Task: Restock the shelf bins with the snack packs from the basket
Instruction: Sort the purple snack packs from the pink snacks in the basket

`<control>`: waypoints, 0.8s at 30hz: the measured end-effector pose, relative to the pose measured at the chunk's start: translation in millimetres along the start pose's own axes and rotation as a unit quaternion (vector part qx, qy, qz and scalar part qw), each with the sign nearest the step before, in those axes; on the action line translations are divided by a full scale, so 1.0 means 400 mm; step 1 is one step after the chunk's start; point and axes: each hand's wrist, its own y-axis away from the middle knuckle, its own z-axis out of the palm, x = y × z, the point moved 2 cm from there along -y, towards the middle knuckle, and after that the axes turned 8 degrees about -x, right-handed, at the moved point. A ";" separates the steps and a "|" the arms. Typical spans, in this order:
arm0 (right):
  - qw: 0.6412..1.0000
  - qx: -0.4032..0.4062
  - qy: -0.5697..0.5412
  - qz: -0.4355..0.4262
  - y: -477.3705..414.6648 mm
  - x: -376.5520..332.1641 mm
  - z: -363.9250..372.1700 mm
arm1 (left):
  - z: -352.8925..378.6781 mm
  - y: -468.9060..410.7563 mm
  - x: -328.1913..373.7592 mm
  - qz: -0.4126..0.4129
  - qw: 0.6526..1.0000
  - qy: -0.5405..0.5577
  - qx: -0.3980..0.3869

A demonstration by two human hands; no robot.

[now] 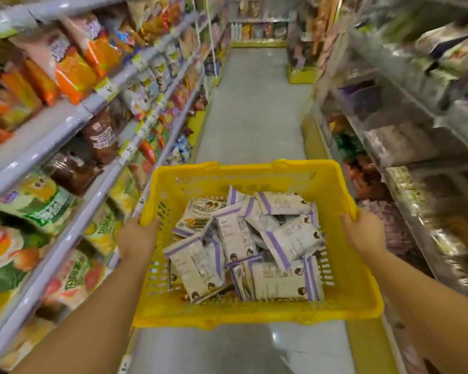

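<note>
Snack packs (250,244) piled loose in yellow basket (257,313), none shelved yet. Your left hand (135,240) grips left rim, right hand (364,232) grips right rim; basket carried mid-aisle. Step: transport, judging by grip. Next: set basket down beside clear shelf bins (405,147) on right, free one hand.

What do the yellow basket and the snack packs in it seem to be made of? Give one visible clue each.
Yellow basket: probably moulded plastic, smooth and slightly glossy; even colour, slotted walls.
Snack packs: likely thin printed plastic film, white and purple; creased, with flat sealed ends.
</note>
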 end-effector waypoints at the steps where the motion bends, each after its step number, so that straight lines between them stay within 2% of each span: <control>1: 1.000 0.005 -0.002 0.004 -0.039 -0.003 -0.007 | 0.028 -0.040 0.033 0.006 1.000 -0.001 -0.006; 13: 0.999 0.026 0.019 0.028 -0.560 -0.093 -0.094 | 0.344 -0.396 0.355 0.008 0.999 0.029 -0.014; 21: 0.998 0.023 0.016 0.048 -0.861 -0.178 -0.044 | 0.496 -0.700 0.515 0.010 0.998 0.019 -0.060; 24: 0.997 0.015 0.007 0.069 -0.968 -0.214 -0.023 | 0.545 -0.814 0.590 0.013 0.998 0.009 -0.053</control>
